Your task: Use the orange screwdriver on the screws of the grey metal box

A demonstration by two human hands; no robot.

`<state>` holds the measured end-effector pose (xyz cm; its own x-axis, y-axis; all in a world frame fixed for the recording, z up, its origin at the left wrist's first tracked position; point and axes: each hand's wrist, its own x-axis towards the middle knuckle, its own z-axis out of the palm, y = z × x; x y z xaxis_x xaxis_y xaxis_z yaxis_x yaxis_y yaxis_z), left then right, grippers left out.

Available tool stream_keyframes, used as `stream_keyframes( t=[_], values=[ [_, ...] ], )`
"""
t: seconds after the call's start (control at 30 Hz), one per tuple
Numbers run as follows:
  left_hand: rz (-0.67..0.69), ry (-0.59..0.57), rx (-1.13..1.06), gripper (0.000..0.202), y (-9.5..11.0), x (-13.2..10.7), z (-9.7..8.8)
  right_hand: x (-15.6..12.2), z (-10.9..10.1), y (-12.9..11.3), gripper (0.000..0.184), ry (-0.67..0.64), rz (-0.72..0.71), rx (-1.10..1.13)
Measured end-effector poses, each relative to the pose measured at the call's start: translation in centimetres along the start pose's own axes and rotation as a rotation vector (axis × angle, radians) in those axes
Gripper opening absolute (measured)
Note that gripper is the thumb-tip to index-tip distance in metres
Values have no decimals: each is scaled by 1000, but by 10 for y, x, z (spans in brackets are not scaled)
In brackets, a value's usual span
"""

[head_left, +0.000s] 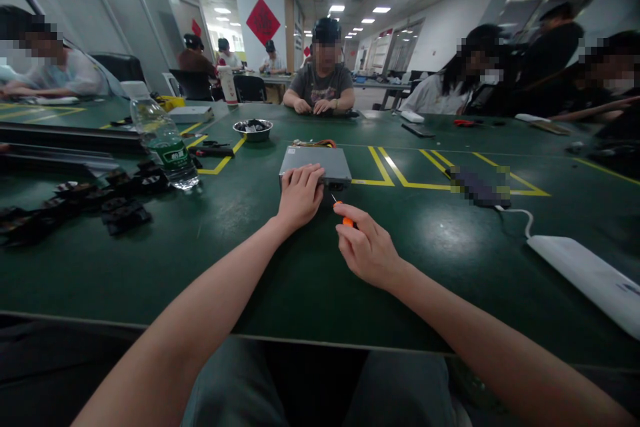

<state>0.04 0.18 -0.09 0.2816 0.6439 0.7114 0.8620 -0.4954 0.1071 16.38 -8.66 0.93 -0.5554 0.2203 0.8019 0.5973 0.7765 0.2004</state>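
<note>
A grey metal computer power supply unit point(330, 159) lies on the green table in front of me, its socket face towards me and coloured cables at its far side. My left hand point(301, 195) grips its near left edge, fingers over the top and palm against the front. In my right hand point(367, 243) is a screwdriver point(347, 221) with an orange handle, pinched between thumb and fingers. Its thin shaft points up and left at the unit's near face, close to the socket. Whether the tip touches the unit or a screw is too small to tell.
Left stand a water bottle point(170, 147), black plastic parts point(125, 213) and metal rails point(65, 147). A metal bowl point(253, 136) of small parts sits beyond. A phone point(480, 187) is cabled to a white power bank point(580, 273) at right. A person point(323, 80) works opposite.
</note>
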Motion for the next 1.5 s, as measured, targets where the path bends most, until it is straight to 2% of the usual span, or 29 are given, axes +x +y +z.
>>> stream_keyframes(
  t=[0.17, 0.33, 0.53, 0.63, 0.73, 0.83, 0.93, 1.1, 1.27, 1.5],
  values=[
    [5, -6, 3, 32, 0, 0, -1, -3, 1, 1, 16, -47, -37, -38],
    [4, 3, 3, 31, 0, 0, 0, -6, 4, 3, 32, -9, 10, 27],
    [10, 10, -1, 31, 0, 0, -1, 0, 1, 1, 14, -26, -43, -40],
    [12, 8, 6, 31, 0, 0, -1, -1, 2, 1, 21, -69, -95, -24],
    [7, 11, 16, 30, 0, 0, 0, -3, 3, 1, 31, -29, -22, 19],
    [8, 20, 15, 30, 0, 0, 1, -2, 3, 1, 26, 4, 50, -1],
    [7, 25, 11, 29, 1, 0, 1, -1, 1, 0, 21, -39, 10, -40],
    [6, 62, -32, 30, 1, 0, 0, -2, 2, 1, 29, -47, -38, -38],
    [11, 116, -129, 16, -2, 0, 1, -2, 0, 1, 21, -90, -63, -61],
    [22, 157, -150, 18, -4, -1, 4, 0, -1, 0, 15, -75, -51, -51]
  ],
)
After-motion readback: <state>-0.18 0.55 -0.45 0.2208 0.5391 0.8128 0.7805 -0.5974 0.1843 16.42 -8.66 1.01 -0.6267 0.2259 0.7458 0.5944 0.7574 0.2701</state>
